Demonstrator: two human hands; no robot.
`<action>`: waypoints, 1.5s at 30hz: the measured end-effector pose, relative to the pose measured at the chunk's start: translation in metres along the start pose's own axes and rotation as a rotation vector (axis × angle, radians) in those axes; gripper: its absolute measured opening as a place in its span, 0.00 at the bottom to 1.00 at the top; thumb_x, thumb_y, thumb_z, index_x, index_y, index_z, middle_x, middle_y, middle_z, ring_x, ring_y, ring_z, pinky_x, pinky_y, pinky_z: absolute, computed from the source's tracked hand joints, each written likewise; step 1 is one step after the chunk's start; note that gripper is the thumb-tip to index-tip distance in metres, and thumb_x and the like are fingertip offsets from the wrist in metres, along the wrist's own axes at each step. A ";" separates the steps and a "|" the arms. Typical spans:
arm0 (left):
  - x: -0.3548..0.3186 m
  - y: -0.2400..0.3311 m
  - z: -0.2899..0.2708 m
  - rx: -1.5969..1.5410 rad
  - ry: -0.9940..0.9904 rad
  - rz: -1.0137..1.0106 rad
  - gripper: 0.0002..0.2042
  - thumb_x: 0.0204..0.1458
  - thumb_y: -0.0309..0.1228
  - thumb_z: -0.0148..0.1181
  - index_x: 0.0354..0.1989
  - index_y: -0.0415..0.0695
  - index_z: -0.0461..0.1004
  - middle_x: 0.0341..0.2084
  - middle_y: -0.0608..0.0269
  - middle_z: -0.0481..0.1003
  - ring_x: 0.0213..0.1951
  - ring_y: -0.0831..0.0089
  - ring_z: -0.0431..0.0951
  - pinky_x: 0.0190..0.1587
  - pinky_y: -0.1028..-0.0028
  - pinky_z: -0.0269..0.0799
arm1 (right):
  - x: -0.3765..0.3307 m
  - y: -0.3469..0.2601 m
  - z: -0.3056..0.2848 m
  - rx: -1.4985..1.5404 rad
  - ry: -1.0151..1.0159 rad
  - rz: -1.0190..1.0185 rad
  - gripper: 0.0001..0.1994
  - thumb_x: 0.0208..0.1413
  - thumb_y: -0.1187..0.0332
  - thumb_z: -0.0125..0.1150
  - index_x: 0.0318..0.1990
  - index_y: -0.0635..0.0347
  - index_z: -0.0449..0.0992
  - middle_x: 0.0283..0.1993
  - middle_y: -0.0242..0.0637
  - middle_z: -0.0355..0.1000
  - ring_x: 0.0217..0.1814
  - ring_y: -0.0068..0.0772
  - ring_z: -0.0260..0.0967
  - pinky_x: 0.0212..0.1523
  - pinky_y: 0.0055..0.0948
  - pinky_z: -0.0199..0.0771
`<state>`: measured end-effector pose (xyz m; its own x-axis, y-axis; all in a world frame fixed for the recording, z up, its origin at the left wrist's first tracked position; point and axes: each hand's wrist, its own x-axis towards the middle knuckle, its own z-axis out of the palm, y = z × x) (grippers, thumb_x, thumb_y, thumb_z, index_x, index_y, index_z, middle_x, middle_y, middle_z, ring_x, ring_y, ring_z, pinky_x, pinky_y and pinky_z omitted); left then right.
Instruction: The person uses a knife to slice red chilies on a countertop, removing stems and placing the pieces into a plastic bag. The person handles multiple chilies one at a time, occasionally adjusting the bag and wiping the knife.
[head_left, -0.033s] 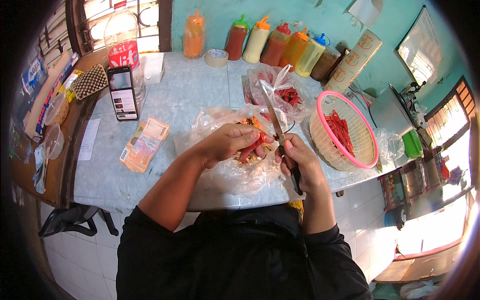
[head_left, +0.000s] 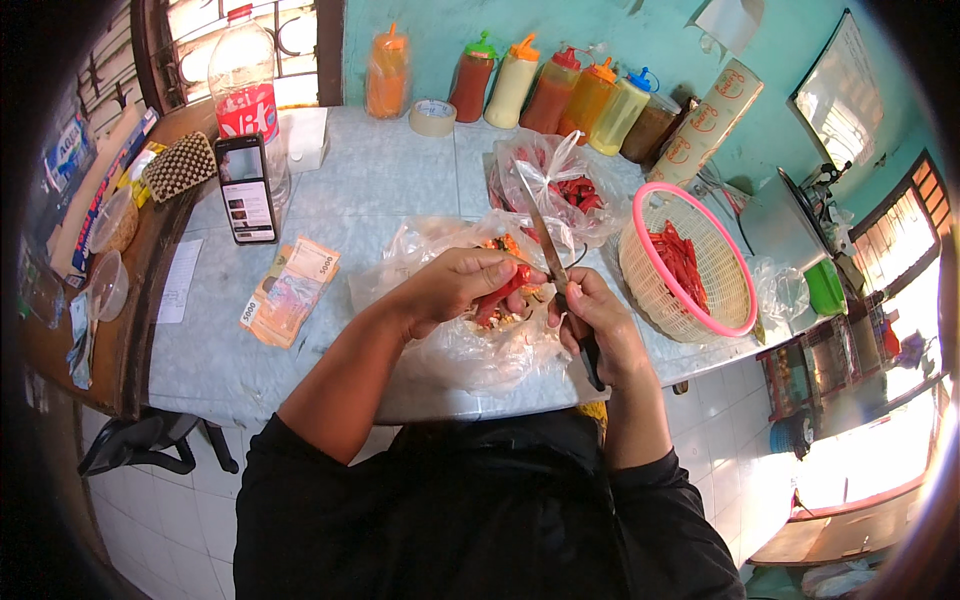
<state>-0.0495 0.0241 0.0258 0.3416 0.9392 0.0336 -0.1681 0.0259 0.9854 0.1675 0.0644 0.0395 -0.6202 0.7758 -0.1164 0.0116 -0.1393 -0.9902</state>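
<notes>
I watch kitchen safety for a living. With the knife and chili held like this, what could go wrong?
1. The knife in the right hand has its blade close to the left hand, which pinches a red chili; a slip might nick those fingers.
2. The cutting happens in the air above a loose plastic sheet, not on a board, so pieces could scatter.
3. Banknotes and a phone lie nearby; chili juice may reach them.
</notes>
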 end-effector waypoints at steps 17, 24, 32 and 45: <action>0.009 -0.007 0.001 -0.094 0.123 0.074 0.16 0.58 0.38 0.44 0.47 0.38 0.66 0.29 0.66 0.70 0.28 0.82 0.68 0.30 0.83 0.66 | -0.017 -0.007 -0.006 -0.283 0.208 -0.121 0.13 0.57 0.63 0.53 0.43 0.61 0.64 0.26 0.32 0.66 0.19 0.16 0.58 0.18 0.17 0.57; 0.001 0.000 0.001 -0.040 0.063 0.071 0.17 0.60 0.40 0.42 0.49 0.39 0.66 0.28 0.65 0.71 0.22 0.83 0.68 0.21 0.84 0.64 | -0.075 -0.029 -0.024 -1.040 0.402 -0.252 0.19 0.48 0.61 0.63 0.43 0.60 0.66 0.22 0.35 0.67 0.19 0.25 0.64 0.21 0.27 0.63; 0.003 -0.006 0.007 0.124 -0.010 0.112 0.14 0.60 0.36 0.43 0.47 0.42 0.69 0.29 0.66 0.72 0.23 0.84 0.68 0.22 0.83 0.64 | -0.107 -0.048 -0.025 -1.307 0.469 -0.301 0.20 0.45 0.59 0.64 0.40 0.63 0.69 0.21 0.38 0.69 0.20 0.31 0.70 0.22 0.29 0.67; -0.001 -0.010 0.019 0.286 -0.003 0.165 0.10 0.54 0.26 0.52 0.44 0.38 0.70 0.32 0.67 0.72 0.35 0.82 0.71 0.39 0.81 0.66 | -0.104 -0.037 -0.017 -1.395 0.456 -0.379 0.16 0.45 0.62 0.63 0.39 0.62 0.69 0.27 0.39 0.69 0.20 0.34 0.69 0.23 0.31 0.68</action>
<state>-0.0303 0.0165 0.0187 0.3343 0.9217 0.1968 0.0447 -0.2241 0.9735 0.2446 -0.0010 0.0873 -0.4711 0.7857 0.4008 0.7856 0.5804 -0.2144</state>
